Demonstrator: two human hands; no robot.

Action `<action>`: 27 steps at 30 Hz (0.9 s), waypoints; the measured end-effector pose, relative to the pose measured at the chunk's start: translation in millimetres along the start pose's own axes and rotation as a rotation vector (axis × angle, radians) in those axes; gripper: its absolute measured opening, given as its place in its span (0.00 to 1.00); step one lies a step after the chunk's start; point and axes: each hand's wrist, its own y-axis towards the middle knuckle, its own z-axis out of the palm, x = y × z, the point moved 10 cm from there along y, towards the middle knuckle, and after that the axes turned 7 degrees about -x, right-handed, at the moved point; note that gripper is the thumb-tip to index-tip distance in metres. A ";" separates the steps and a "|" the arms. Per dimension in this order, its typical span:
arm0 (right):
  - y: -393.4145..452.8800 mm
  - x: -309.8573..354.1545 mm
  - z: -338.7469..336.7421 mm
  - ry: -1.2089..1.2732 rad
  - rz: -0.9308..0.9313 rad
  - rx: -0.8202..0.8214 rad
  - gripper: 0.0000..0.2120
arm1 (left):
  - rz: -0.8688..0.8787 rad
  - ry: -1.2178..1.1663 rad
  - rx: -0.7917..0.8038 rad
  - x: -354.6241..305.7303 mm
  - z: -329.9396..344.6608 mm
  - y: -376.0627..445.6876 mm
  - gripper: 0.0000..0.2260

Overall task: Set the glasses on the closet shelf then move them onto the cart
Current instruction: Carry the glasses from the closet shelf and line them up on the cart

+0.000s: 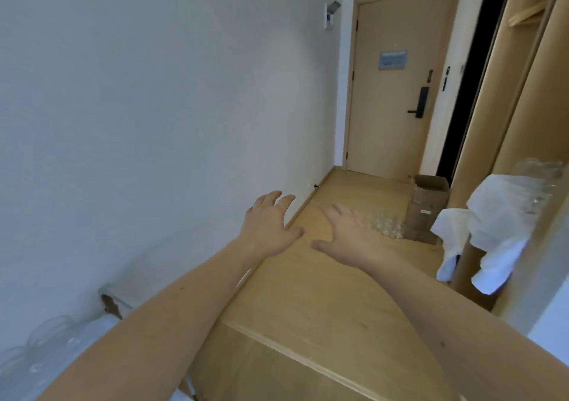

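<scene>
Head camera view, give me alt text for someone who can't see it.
Two bare arms reach forward, left hand and right hand open and empty, toward a cluster of glasses on the wooden floor beside a cardboard box. A closed door ends the hallway; white cloths hang at right.

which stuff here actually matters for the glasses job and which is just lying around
Belongs to the job:
glasses on the floor
glasses at the closet
glasses at lower left
closet
left hand and right hand, both open and empty

Just lying about:
cardboard box
white cloth
door
</scene>
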 end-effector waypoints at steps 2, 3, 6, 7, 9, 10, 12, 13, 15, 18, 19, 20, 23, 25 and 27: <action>6.5 -20.2 -2.2 -0.006 0.039 -0.012 0.43 | 0.034 -0.002 0.029 -11.2 15.3 15.9 0.35; 11.4 -31.5 -3.1 -0.010 0.059 -0.018 0.42 | 0.058 -0.007 0.038 -18.2 23.6 27.0 0.35; 28.6 -58.7 -6.5 -0.043 0.101 -0.052 0.41 | 0.119 -0.021 0.039 -33.9 43.0 62.3 0.36; 34.9 -66.7 -7.8 -0.054 0.115 -0.065 0.41 | 0.143 -0.027 0.040 -39.1 48.2 73.3 0.36; 53.1 -86.3 -9.8 -0.076 0.160 -0.096 0.42 | 0.198 -0.040 0.045 -48.8 60.7 101.2 0.36; 64.2 -96.4 -10.4 -0.081 0.185 -0.106 0.42 | 0.223 -0.048 0.045 -53.5 67.2 117.6 0.36; 81.2 -112.5 -9.2 -0.088 0.229 -0.105 0.42 | 0.257 -0.063 0.046 -59.2 79.5 144.4 0.36; 93.0 -122.0 -7.6 -0.096 0.247 -0.109 0.42 | 0.276 -0.076 0.047 -62.4 87.5 161.2 0.36; 112.8 -137.9 -2.5 -0.114 0.276 -0.114 0.42 | 0.308 -0.091 0.062 -66.3 104.8 188.7 0.36; 140.3 -162.2 6.4 -0.134 0.329 -0.114 0.41 | 0.350 -0.105 0.095 -71.1 130.0 224.2 0.36; 149.1 -168.4 9.8 -0.146 0.339 -0.115 0.41 | 0.358 -0.110 0.105 -71.0 137.9 234.6 0.36; 160.4 -175.1 13.7 -0.157 0.348 -0.119 0.40 | 0.365 -0.121 0.111 -70.3 145.8 248.0 0.36; 186.9 -192.5 24.7 -0.156 0.386 -0.128 0.40 | 0.387 -0.134 0.123 -65.0 166.2 278.4 0.35; 202.8 -201.6 33.1 -0.153 0.410 -0.126 0.40 | 0.396 -0.130 0.150 -60.6 180.4 295.8 0.35; 214.5 -208.7 38.0 -0.155 0.420 -0.136 0.40 | 0.401 -0.129 0.179 -58.8 191.4 308.7 0.35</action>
